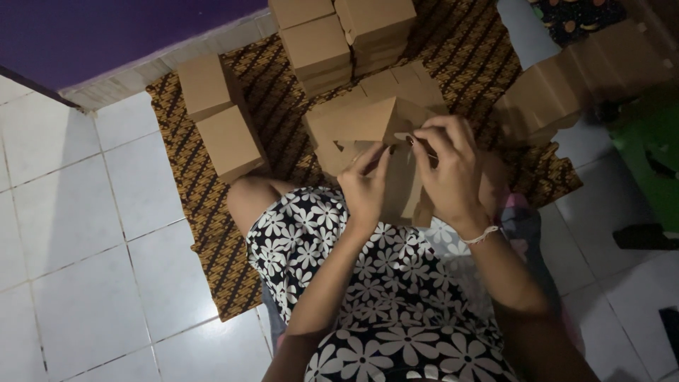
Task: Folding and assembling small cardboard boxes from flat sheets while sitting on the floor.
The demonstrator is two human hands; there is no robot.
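Pinching at the middle of the frame, the fingers [373,157] of the left hand [366,187] are narrowed onto the near edge of a half-folded cardboard box [368,124], thumb and forefinger pressed on a flap. Right beside it, the right hand [453,170] curls over the same box from the right, its fingers closed around a small tab at the top edge, knuckles up, a pale bracelet [481,235] on the wrist. Both hands are holding that one box, which hangs above the lap, just past the knees, its flaps not yet closed up.

Below the hands, a black dress with white flowers [368,283] fills the lower centre, one bare knee [247,198] poking out to the left. Under the box lies a brown patterned mat [198,191], running from the lower left centre up to the top of the frame.

On the mat, two finished brown boxes [219,117] sit at upper left, one behind the other, touching. At top centre stand more stacked boxes [343,39], close together. At upper right a leaning row of flat cardboard blanks [566,88] fans out, rather dim. White floor tiles [71,233] spread across the left, with a purple wall [106,32] in the upper left corner.
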